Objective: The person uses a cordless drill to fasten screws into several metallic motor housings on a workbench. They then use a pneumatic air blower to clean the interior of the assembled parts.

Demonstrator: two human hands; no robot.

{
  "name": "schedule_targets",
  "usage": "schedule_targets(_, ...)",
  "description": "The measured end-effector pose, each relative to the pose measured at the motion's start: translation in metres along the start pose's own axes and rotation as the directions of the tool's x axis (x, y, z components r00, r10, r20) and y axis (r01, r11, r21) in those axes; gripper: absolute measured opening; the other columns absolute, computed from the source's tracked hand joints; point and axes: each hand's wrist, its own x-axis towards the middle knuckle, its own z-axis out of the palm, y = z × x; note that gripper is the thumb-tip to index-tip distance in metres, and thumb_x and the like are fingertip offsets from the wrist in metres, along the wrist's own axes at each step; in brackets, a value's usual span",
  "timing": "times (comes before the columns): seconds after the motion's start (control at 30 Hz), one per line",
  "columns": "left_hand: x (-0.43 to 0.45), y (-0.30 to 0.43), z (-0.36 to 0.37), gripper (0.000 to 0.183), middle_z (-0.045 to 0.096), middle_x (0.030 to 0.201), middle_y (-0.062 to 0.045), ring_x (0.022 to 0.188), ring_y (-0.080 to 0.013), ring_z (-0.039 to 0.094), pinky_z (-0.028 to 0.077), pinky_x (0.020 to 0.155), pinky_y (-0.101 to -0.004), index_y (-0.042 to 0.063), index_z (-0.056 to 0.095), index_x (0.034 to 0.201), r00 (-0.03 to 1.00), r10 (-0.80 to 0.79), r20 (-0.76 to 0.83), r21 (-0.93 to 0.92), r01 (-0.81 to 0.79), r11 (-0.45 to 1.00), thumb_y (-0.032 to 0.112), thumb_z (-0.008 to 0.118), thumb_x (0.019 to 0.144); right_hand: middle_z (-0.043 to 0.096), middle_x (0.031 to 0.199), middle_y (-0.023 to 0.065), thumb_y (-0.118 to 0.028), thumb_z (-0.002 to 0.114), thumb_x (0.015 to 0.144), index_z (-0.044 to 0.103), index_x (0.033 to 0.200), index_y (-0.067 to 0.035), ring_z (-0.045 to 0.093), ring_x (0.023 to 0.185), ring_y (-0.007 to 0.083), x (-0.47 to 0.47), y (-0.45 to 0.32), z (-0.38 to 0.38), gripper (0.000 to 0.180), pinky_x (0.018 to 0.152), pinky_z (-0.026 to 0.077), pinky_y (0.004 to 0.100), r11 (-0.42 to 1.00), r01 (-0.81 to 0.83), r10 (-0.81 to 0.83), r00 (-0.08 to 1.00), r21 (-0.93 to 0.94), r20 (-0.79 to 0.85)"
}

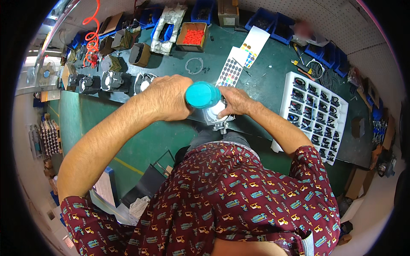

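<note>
My left hand is closed around a teal-capped tool, its round end facing up. The tool stands over a metal housing with a white round centre at the bench's front edge. My right hand grips that housing from the right, its thumb on the white part. The tool's lower end is hidden beneath the cap. A similar metal housing sits just left of my left hand. Farther left, finned metal housings stand in a row. A sheet of round stickers lies beyond my right hand.
A white tray of black coiled parts lies at the right. Behind are a carton of red parts, blue bins, a flat gasket and a yellow-handled tool. A red coiled hose hangs at left.
</note>
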Motion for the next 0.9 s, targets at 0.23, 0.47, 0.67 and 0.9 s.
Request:
schedule_targets(0.23, -0.007, -0.017, 0.016, 0.036, 0.076, 0.096, -0.017, 0.095, -0.0385, 0.073, 0.059, 0.086, -0.0484, 0.010, 0.074, 0.101, 0.990, 0.006, -0.142, -0.091, -0.020, 0.996, 0.032, 0.087, 0.076, 0.069, 0.119, 0.0219, -0.040, 0.096, 0.064, 0.056, 0.128, -0.003, 0.066, 0.115, 0.0411, -0.004, -0.011, -0.005, 0.084, 0.095, 0.054, 0.0498, 0.998, -0.059, 0.059, 0.998, 0.023, 0.009)
schedule_targets(0.47, -0.044, -0.026, 0.027, 0.028, 0.075, 0.090, -0.016, 0.088, -0.0368, 0.073, 0.059, 0.080, -0.0452, 0.010, 0.074, 0.096, 0.974, 0.001, -0.226, -0.289, -0.069, 0.955, 0.027, 0.088, 0.078, 0.066, 0.118, 0.0219, -0.042, 0.094, 0.066, 0.054, 0.131, -0.004, 0.063, 0.113, 0.0404, -0.032, -0.036, 0.030, 0.085, 0.097, 0.052, 0.0500, 0.953, -0.264, 0.295, 0.920, 0.146, -0.259)
schedule_targets(0.67, -0.075, -0.056, 0.082, 0.022, 0.072, 0.077, -0.010, 0.067, -0.0246, 0.070, 0.054, 0.065, -0.0348, 0.005, 0.073, 0.098, 0.801, -0.121, -0.586, -0.569, -0.300, 0.765, 0.018, 0.086, 0.086, 0.061, 0.132, 0.0287, -0.048, 0.088, 0.077, 0.046, 0.144, 0.004, 0.062, 0.120, 0.0389, -0.045, -0.062, 0.046, 0.095, 0.105, 0.049, 0.0464, 0.798, -0.432, 0.577, 0.750, 0.420, -0.324)
schedule_targets(0.9, -0.096, -0.078, 0.166, 0.018, 0.069, 0.078, -0.001, 0.066, -0.0136, 0.062, 0.050, 0.062, -0.0310, 0.006, 0.073, 0.094, 0.735, -0.419, -0.533, -0.760, -0.198, 0.619, 0.016, 0.086, 0.088, 0.074, 0.105, 0.0202, -0.012, 0.078, 0.088, 0.072, 0.116, 0.001, 0.073, 0.091, 0.0318, 0.009, 0.009, 0.019, 0.031, 0.079, 0.059, 0.0377, 0.888, -0.117, 0.392, 0.698, 0.446, -0.599)
